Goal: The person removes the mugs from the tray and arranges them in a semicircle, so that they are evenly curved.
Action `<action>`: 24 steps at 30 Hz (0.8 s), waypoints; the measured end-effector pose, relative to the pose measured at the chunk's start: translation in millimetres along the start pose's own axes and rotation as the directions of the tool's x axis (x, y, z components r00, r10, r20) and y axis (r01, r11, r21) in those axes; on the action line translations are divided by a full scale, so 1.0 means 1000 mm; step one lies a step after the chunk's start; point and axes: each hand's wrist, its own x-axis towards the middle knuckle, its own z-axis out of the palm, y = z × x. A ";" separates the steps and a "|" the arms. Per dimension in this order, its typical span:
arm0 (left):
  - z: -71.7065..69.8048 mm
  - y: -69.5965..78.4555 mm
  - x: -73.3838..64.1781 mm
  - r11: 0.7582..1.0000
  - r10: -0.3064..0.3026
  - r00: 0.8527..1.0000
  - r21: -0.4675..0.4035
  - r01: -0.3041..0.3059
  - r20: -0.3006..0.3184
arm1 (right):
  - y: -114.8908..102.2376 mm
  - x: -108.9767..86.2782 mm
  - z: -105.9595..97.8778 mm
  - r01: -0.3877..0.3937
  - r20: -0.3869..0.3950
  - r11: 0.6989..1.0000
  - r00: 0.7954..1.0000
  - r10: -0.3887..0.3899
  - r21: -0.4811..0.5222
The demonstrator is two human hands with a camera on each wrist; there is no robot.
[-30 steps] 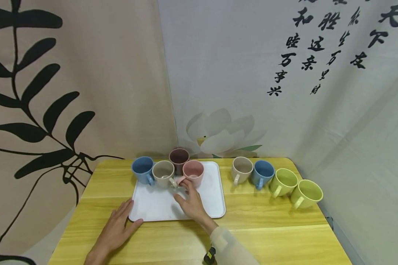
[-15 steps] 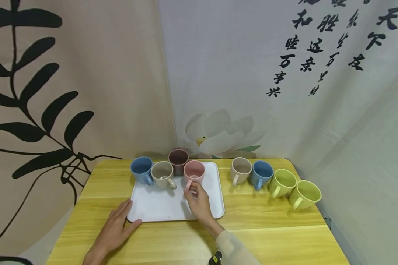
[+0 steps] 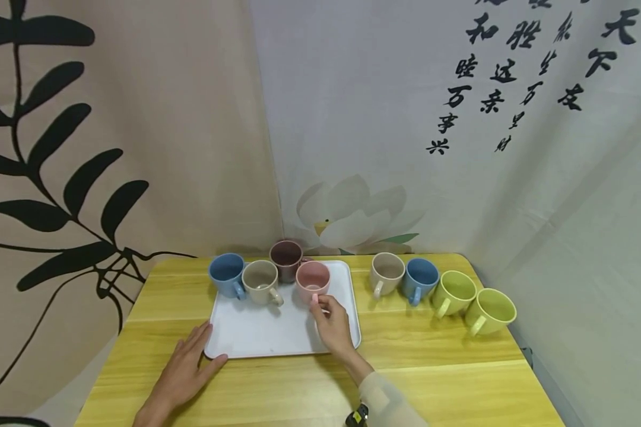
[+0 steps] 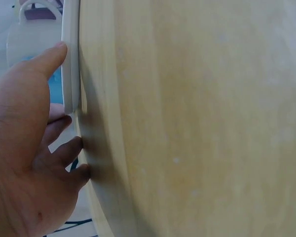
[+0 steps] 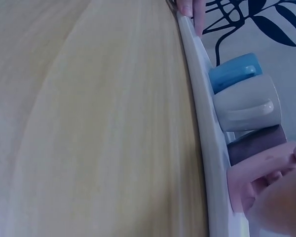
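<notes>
On a white tray [image 3: 267, 337] in the head view stands a pink mug [image 3: 311, 280]. My right hand [image 3: 335, 329] pinches its handle between thumb and fingers; the right wrist view shows the pink mug [image 5: 256, 165] beside the fingers. Left of it on the tray are a beige mug [image 3: 259, 283] and a blue mug [image 3: 227, 280]. A dark maroon mug [image 3: 286, 264] stands behind them, its handle pointing right. My left hand [image 3: 184, 369] touches the tray's front left corner with spread fingers, the thumb along the front rim.
Right of the tray, a beige mug [image 3: 387, 276], a blue mug [image 3: 419, 280] and two green mugs [image 3: 453, 293] stand in a slanting row on the wooden table [image 3: 432, 367]. A printed curtain [image 3: 363, 118] hangs behind the table's back edge.
My right hand has moved right, turning the pink mug's handle from pointing left to pointing toward me. The maroon mug's handle now shows at its right. My left hand stays at the corner.
</notes>
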 end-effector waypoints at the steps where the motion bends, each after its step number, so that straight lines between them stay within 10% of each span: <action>1: 0.000 0.000 0.000 1.000 -0.003 1.000 0.002 0.003 0.002 | 0.000 0.000 -0.001 0.001 -0.001 1.000 1.000 -0.001 0.014; 24: 0.000 0.001 0.002 1.000 -0.006 1.000 0.017 0.006 0.007 | -0.002 0.003 -0.024 -0.104 -0.020 0.988 0.994 0.107 0.113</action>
